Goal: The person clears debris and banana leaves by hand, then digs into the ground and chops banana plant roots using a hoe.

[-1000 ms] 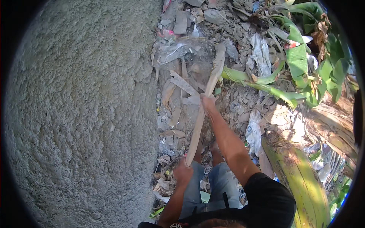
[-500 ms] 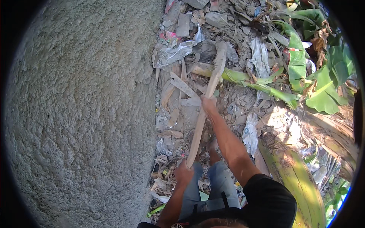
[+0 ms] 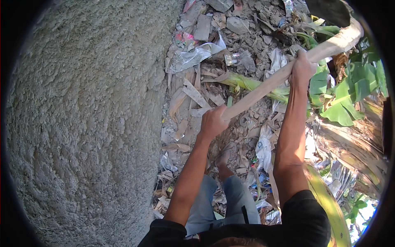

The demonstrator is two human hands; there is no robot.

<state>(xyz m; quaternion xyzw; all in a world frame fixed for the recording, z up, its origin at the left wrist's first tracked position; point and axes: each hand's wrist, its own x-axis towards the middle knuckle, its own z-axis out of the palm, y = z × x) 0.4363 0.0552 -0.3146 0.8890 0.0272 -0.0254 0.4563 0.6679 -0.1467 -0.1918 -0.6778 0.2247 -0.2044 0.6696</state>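
Observation:
A hoe (image 3: pixel 263 88) with a thick pale wooden handle is raised slantwise across the upper right. Its dark metal blade (image 3: pixel 331 12) shows at the top right edge, partly cut off. My left hand (image 3: pixel 214 122) is wrapped round the handle's lower end. Farther up, toward the blade, my right hand (image 3: pixel 303 70) grips the same handle. Under the handle, a green banana stem (image 3: pixel 242 81) lies across the littered ground, partly hidden by it.
A rough grey wall (image 3: pixel 90 123) fills the left side. Rubble, dry leaves and plastic scraps (image 3: pixel 197 53) cover the ground. Banana leaves (image 3: pixel 341 103) stand at the right, above a thick yellow-green trunk (image 3: pixel 329 201). My bare foot (image 3: pixel 224 154) is among the debris.
The hoe has swung up and to the right, off the ground beside the banana stem. Both hands have risen with it, still holding the handle.

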